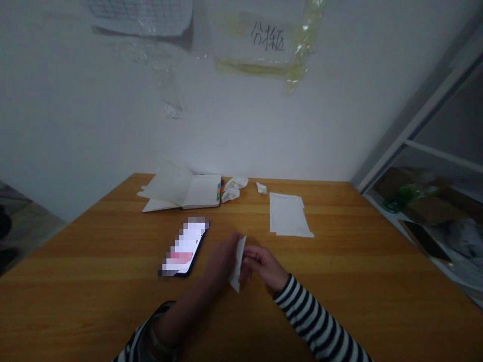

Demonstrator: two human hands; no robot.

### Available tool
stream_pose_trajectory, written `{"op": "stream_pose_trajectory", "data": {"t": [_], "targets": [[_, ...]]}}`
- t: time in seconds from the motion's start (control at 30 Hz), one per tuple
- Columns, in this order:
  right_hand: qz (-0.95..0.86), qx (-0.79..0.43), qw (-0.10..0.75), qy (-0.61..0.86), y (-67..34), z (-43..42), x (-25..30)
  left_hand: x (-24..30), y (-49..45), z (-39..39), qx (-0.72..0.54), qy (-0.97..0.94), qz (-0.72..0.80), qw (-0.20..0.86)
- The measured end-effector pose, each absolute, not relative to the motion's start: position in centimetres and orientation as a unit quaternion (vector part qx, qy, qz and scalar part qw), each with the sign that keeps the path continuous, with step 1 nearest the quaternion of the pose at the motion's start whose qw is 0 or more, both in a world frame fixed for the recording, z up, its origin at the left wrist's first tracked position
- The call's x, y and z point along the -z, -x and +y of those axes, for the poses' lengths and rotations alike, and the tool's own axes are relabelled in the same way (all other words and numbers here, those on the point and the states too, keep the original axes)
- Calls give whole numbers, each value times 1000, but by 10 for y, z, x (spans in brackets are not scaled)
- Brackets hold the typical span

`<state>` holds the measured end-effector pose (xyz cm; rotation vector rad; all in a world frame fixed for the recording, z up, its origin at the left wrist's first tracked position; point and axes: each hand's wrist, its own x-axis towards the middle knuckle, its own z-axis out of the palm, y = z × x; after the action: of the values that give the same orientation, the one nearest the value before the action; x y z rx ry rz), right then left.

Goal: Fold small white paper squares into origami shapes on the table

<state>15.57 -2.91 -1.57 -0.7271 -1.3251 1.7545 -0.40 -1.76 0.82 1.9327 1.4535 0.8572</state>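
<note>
A small folded piece of white paper [237, 266] is held up on edge over the middle of the wooden table. My left hand [222, 259] grips it from the left, its fingers mostly hidden behind the hand and the paper. On the other side, my right hand [264, 264] has its fingers curled together at the paper's right face; the thumb and forefinger meet near its edge. Left of my hands lies a smartphone [184, 249] with a lit, blurred screen.
At the back left rests an open notebook [204, 191] with coloured tabs. Beside it are crumpled papers [234, 188] and a small folded scrap [261, 188]. A torn white sheet [289, 213] lies flat at the back right. Shelving [426, 211] stands to the right; a wall closes the back.
</note>
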Motion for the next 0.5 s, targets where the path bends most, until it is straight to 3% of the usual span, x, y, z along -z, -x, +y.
{"op": "stream_pose_trajectory", "data": {"t": [0.5], "targets": [[-489, -649, 466, 349, -155, -33, 1, -20, -6, -9, -379, -684, 534, 321]]}}
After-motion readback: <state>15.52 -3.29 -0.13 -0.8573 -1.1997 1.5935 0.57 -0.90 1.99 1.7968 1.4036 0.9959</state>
